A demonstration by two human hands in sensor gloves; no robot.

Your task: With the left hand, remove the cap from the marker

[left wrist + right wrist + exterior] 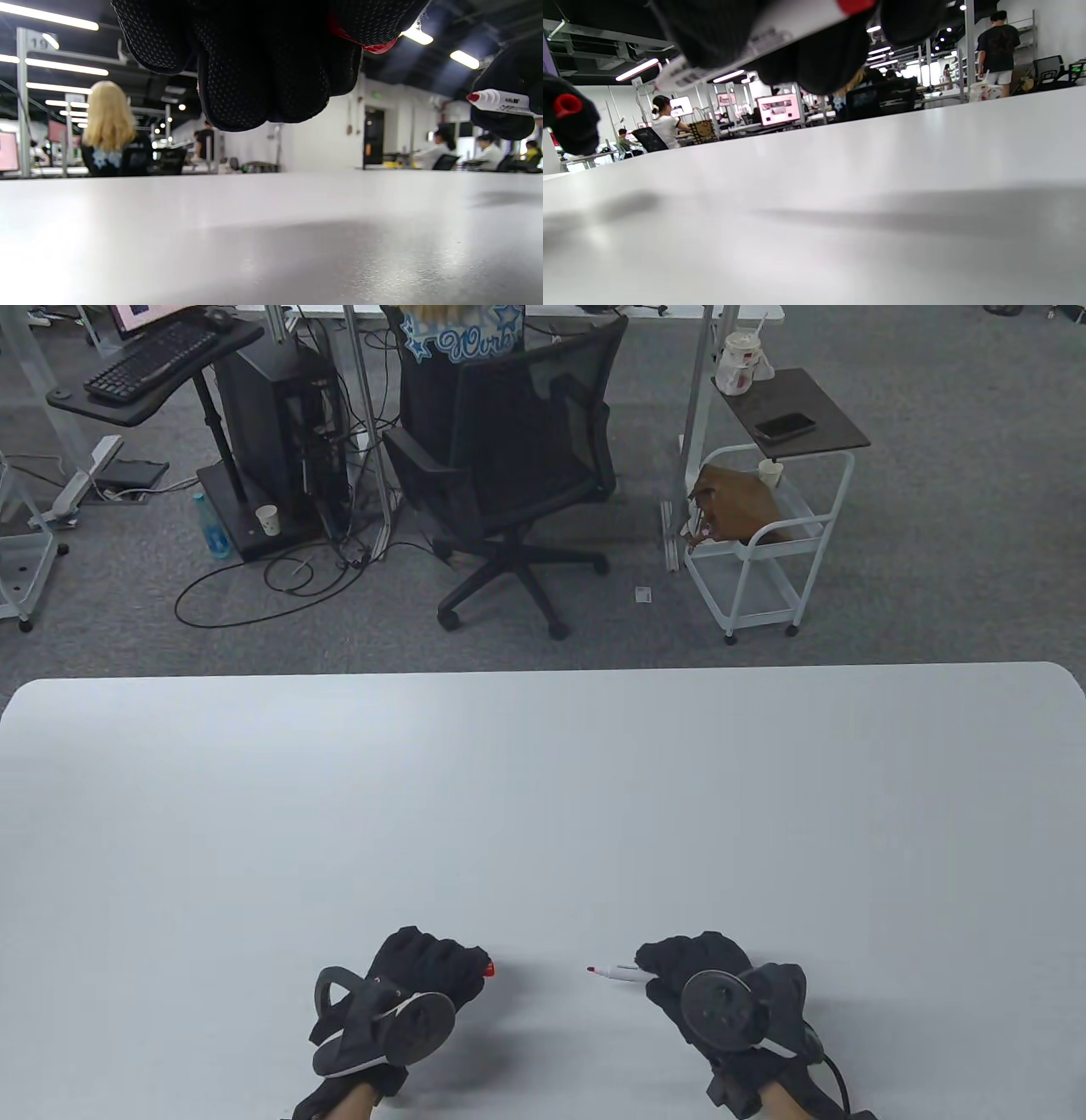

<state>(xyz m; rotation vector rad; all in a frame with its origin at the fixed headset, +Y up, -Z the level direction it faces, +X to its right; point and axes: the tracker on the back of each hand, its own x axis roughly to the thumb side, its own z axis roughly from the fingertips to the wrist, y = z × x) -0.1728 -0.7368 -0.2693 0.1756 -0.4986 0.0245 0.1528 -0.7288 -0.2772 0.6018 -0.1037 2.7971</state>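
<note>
My left hand grips the red marker cap; its red end sticks out on the right of the closed fingers. The cap shows red at the top of the left wrist view and at the far left of the right wrist view. My right hand holds the white marker, its bare red tip pointing left toward the cap, a gap between them. The marker also shows in the left wrist view and the right wrist view. Both hands hover low over the white table near its front edge.
Beyond the table's far edge stand a black office chair, a white trolley and a computer stand. The table top shows nothing but the hands.
</note>
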